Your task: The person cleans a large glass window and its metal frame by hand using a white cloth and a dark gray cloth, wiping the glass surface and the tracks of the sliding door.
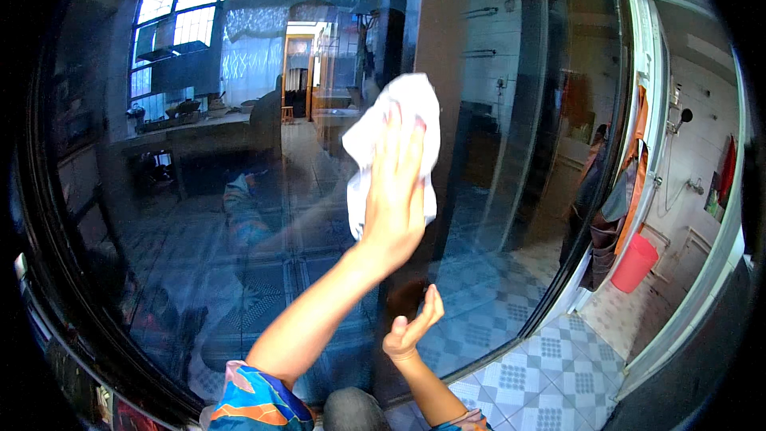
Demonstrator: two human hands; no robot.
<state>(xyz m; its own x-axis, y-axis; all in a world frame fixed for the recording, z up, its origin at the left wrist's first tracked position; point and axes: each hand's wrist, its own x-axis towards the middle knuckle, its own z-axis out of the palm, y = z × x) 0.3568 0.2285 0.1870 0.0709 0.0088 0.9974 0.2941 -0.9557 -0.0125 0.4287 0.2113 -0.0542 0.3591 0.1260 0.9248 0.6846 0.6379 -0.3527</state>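
Observation:
My left hand (396,179) lies flat with fingers stretched upward over a white cloth (357,136), holding it against the dark glass door (239,271). The cloth is crumpled and spreads out around the fingers, beside the door's dark vertical frame strip (440,40). Lower down, my right hand (413,329) hovers in front of the glass with its fingers raised and the thumb apart. Nothing shows in it. Both my sleeves are patterned, with blue and orange on the left one.
The glass mirrors a room with a window and a doorway. To the right, a doorway leads into a white-walled room with a shower head (686,116) and a red bucket (635,263). Aprons or cloths (614,215) hang beside the door frame. Grey-and-white patterned tiles (550,367) cover the floor.

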